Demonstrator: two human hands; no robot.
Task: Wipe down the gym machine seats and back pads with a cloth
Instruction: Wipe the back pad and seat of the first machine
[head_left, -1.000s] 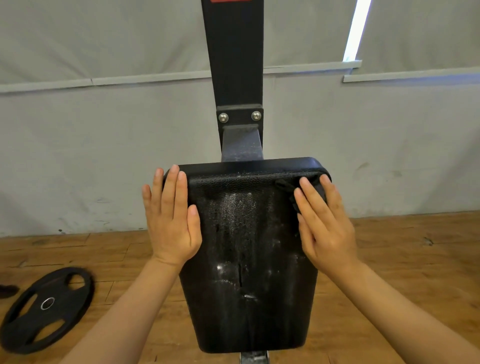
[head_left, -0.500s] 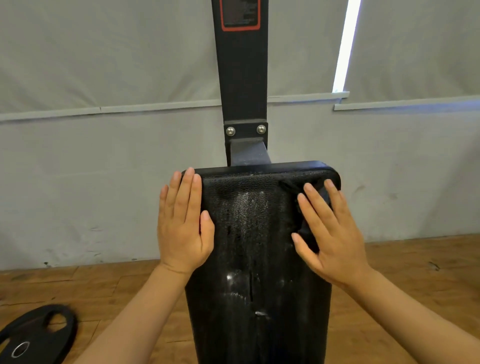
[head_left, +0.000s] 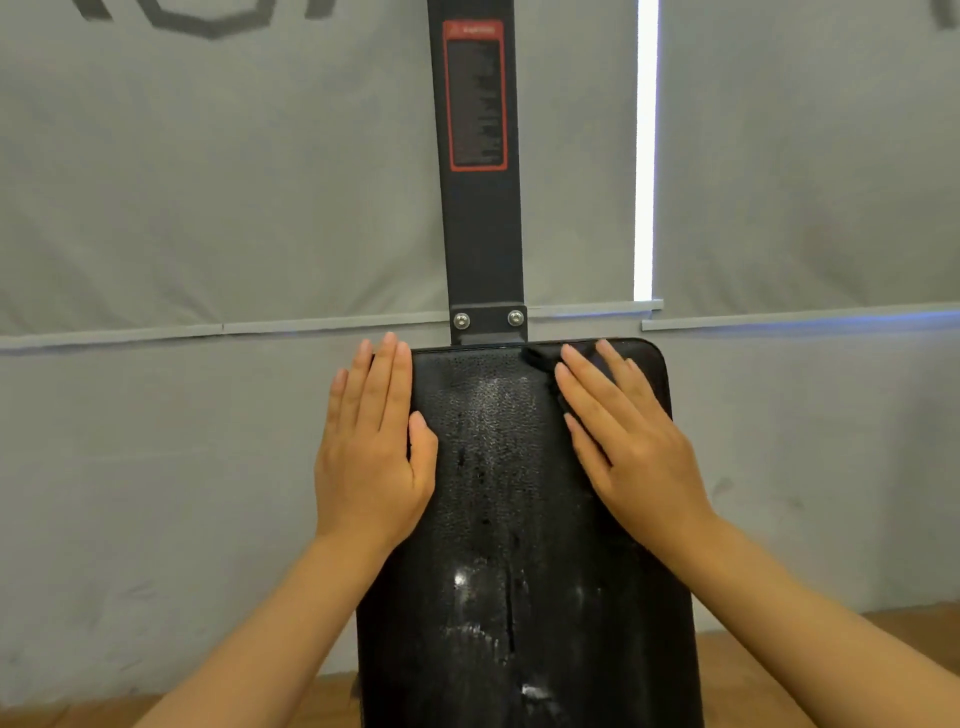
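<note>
On back pad (head_left: 498, 493), both flat hands, dark cloth (head_left: 543, 358)

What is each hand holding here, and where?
Neither grips anything. The right hand presses a dark cloth flat onto the back pad; the left hand rests on its left edge.

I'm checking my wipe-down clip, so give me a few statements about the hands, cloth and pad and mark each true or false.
1. The left hand lies flat on the left edge of the black textured back pad. True.
2. The right hand holds a white cloth. False: a dark cloth lies under its straight fingers.
3. The red-bordered label sits on the dark upright post. True.
4. The pad is spotless. False: pale streaks show.
</note>
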